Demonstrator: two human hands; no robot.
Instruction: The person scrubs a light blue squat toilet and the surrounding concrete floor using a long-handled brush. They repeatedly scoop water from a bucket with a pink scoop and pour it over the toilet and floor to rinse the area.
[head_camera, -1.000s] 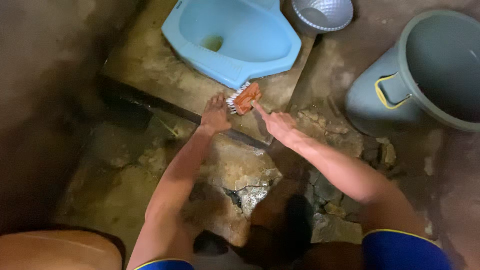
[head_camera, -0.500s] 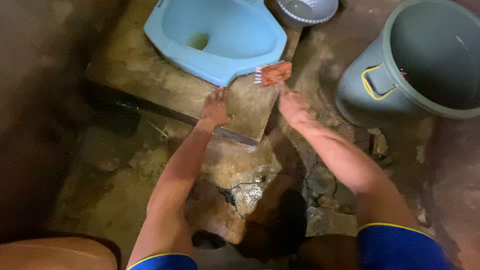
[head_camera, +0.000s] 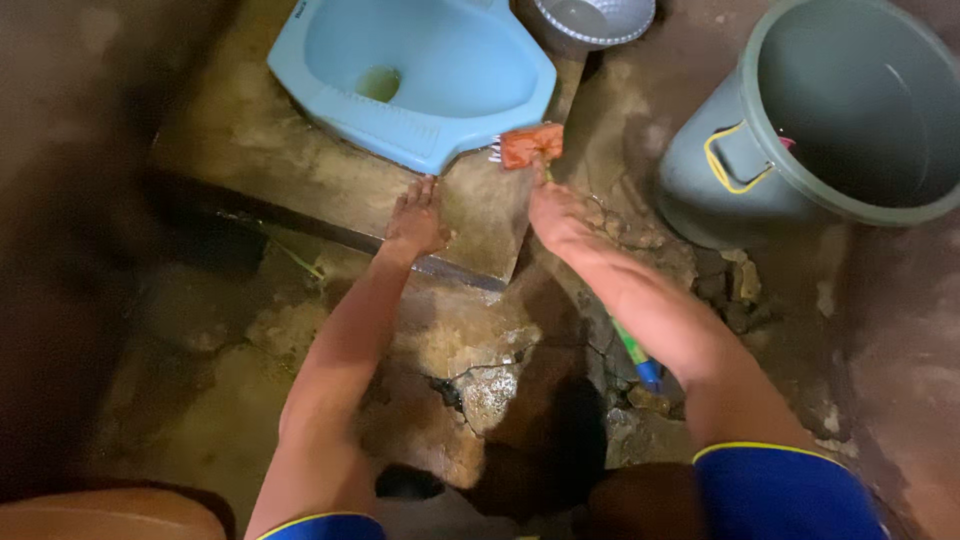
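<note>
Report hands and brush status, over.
Left hand flat on concrete step. Right hand holds orange scrub brush beside blue squat pan. Nothing blocking.

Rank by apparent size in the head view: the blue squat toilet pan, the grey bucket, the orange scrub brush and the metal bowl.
1. Grey bucket and blue squat toilet pan: look alike, both cropped, so unranked.
2. Metal bowl, partly cut off.
3. Orange scrub brush, held in the right hand.

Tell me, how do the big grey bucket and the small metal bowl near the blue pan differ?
The grey bucket is large, deep and dull, with a yellow-edged handle; the metal bowl is small, shallow and shiny, with a patterned rim. The bucket shows almost whole; the bowl is cut off by the frame's top. Both are round and open-topped.
</note>
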